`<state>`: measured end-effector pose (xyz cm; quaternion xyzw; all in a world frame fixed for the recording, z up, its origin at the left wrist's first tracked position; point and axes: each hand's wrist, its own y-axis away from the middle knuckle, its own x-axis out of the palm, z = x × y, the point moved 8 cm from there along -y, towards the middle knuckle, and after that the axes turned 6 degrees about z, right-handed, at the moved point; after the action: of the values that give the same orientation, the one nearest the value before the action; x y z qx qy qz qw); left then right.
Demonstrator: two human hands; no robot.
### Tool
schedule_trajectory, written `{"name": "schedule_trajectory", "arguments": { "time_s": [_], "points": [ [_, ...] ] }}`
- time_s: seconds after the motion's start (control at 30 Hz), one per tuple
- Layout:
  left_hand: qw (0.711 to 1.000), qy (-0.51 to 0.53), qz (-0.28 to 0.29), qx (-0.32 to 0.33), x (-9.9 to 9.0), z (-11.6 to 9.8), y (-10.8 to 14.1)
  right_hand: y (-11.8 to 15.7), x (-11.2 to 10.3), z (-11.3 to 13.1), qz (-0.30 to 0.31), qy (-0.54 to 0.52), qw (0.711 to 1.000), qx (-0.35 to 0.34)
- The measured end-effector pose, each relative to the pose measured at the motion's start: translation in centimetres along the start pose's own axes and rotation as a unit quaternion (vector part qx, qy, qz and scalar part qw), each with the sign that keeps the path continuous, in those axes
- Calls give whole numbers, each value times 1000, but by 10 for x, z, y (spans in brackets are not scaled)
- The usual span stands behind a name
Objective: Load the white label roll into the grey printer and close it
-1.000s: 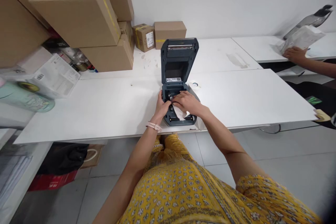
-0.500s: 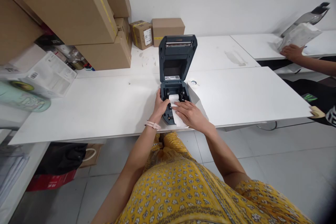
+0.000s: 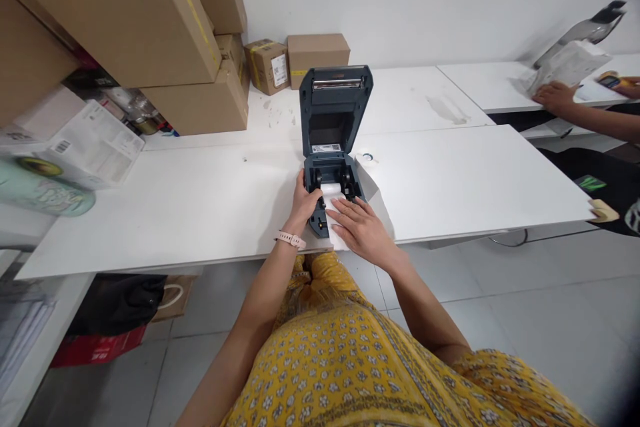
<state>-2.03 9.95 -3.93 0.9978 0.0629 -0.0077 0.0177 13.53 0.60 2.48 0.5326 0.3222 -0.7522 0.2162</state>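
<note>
A dark blue-grey label printer point(image 3: 336, 110) stands at the table's front edge with its lid raised. Inside it sits a small white paper roll point(image 3: 331, 188), and a strip of label paper point(image 3: 334, 221) runs from it over the front of the printer. My left hand point(image 3: 304, 203) clasps the printer's left side, fingers outside and thumb over the inner edge beside the strip. Stretched out flat, my right hand point(image 3: 361, 227) rests its fingers on the strip and covers part of the printer's front right. White backing paper point(image 3: 376, 197) lies to the right of the printer.
Cardboard boxes point(image 3: 130, 27) are stacked at the back left, and two smaller ones stand behind the printer. A mint-green bottle point(image 3: 47, 188) is far left. At right, a co-worker's hand point(image 3: 555, 97) touches a wrapped package point(image 3: 570, 68); their other hand holds a yellow device point(image 3: 611, 80).
My right hand has shifted slightly down and right along the paper strip, whose end shows more at the printer's front. The co-worker's second hand with a yellow device has come into view.
</note>
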Motion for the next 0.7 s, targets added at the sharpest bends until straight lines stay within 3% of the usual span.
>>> {"name": "schedule_trajectory", "arguments": {
  "time_s": [0.37, 0.5, 0.6, 0.7],
  "points": [
    [1000, -16, -2, -7, -1, -2, -2, 13, -2, 2, -17, -53, 998, 25],
    [999, -42, -6, -11, -1, -7, 17, 23, -9, 2, -20, -104, 994, 19],
    [999, -41, 1, -6, 3, -6, 50, 21, -39, -12, -70, -197, 978, 10],
    [1000, -19, 9, -10, 8, 4, 85, -5, -92, -52, -224, -203, 953, 33]
  ]
}}
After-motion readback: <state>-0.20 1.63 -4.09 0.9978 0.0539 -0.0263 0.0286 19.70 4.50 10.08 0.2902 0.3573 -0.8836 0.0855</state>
